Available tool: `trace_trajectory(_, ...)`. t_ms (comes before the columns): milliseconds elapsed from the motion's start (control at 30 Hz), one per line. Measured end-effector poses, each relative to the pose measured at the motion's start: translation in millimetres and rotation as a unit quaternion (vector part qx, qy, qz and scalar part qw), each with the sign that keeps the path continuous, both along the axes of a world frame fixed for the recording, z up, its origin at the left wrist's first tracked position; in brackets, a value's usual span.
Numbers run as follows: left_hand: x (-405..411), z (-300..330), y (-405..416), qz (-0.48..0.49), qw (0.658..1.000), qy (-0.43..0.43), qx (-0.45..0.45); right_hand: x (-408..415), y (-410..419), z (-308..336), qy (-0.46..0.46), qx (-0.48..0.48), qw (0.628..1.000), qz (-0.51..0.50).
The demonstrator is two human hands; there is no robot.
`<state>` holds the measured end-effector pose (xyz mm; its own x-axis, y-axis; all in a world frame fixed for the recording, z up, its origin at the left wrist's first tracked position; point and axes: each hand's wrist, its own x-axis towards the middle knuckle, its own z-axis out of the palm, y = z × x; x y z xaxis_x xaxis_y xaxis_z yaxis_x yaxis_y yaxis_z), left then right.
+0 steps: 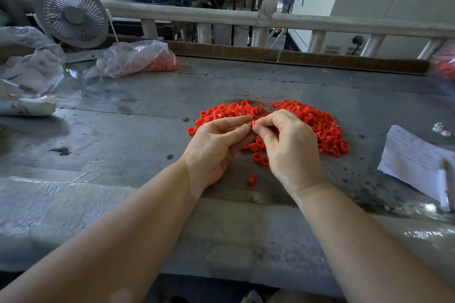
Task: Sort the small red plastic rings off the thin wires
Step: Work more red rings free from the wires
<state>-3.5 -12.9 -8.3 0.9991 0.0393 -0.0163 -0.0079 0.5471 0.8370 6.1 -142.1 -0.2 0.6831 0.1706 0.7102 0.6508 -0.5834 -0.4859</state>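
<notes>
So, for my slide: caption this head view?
Both hands, left and right, pinch one red ring above the ring pile.

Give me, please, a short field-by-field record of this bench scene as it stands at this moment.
surface: grey metal table
main pile: loose red rings, behind and beside the hands
wires: thin wire bundle at the pile's far edge
left hand: fingertips pinch a red ring
right hand: fingertips meet the same ring
stray ring: single ring between the wrists
left rear: clear bag holding red rings, grey fan
right edge: handwritten paper
</notes>
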Motion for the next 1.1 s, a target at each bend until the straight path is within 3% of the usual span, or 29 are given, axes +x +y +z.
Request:
trace_trajectory(567,-1.6,2.4,-2.1,0.010,1.000,-0.020,0.004,2.3,-1.9,-0.4,-0.002,0.040,0.999,-0.029)
trace_trajectory(1100,-0.8,1.5,-1.6,0.010,1.000,-0.019,0.009,0.6,-1.3,0.2,0.020,0.020,1.000,0.011)
